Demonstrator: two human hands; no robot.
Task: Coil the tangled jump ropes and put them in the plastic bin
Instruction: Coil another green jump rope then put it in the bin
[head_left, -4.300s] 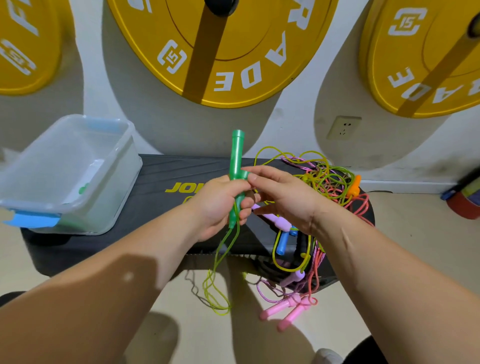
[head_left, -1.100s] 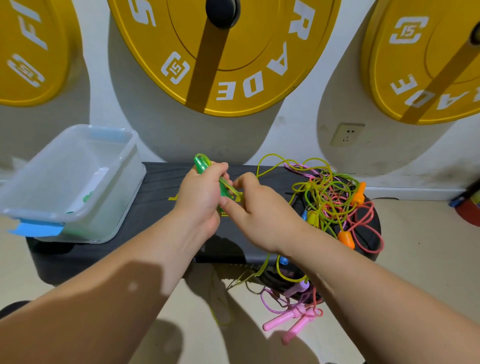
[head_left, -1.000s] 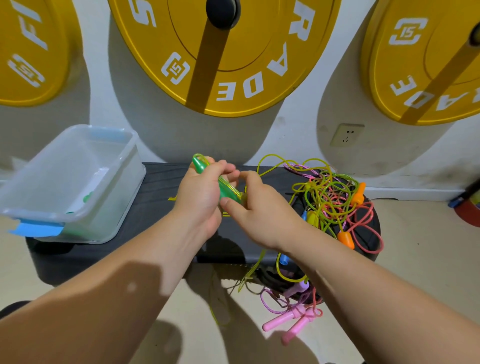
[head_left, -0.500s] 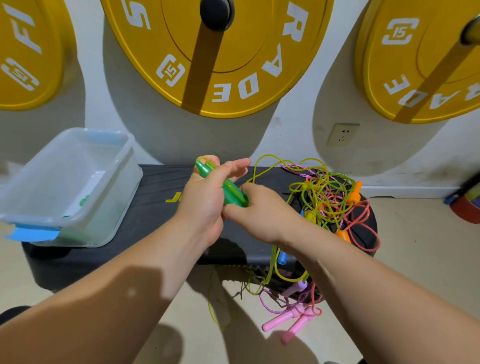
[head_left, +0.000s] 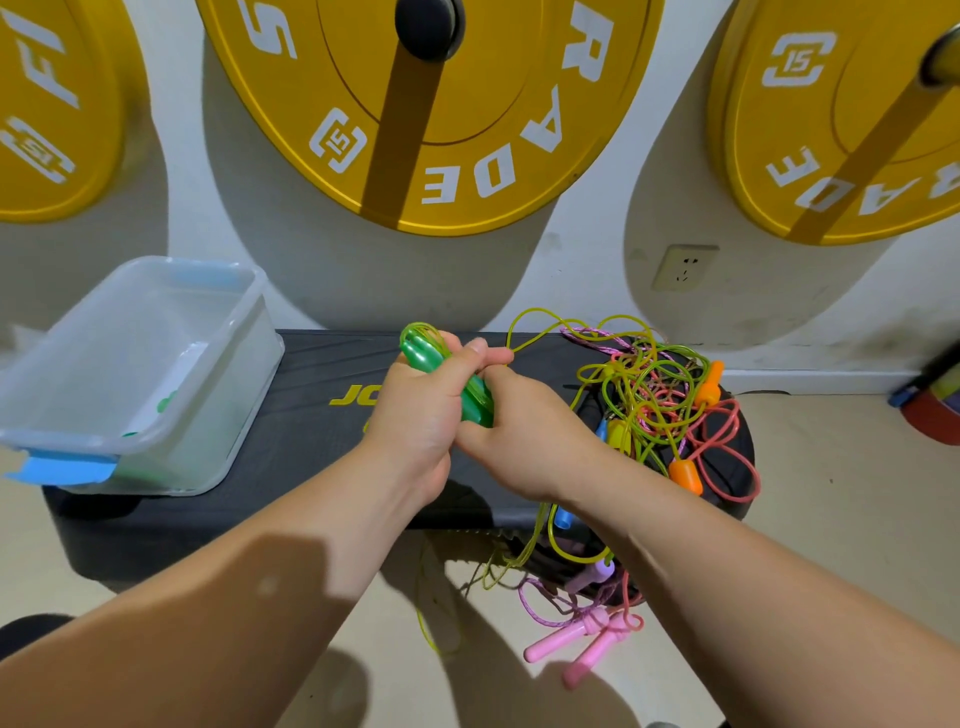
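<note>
Head view: two green jump-rope handles (head_left: 470, 388), yellow-green cord looped over their tips, sit above the black bench (head_left: 311, 374); the left hand (head_left: 415, 421) grips them, fingers (head_left: 467, 356) curled, while the right hand (head_left: 524, 434) pinches their lower end.

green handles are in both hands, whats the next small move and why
Probably wind another loop of the yellow-green cord around the green handles with the right hand while the left hand grips them. Slack cord hangs off the bench edge and runs into the tangle, so the rope seems not ready for the plastic bin.
</note>
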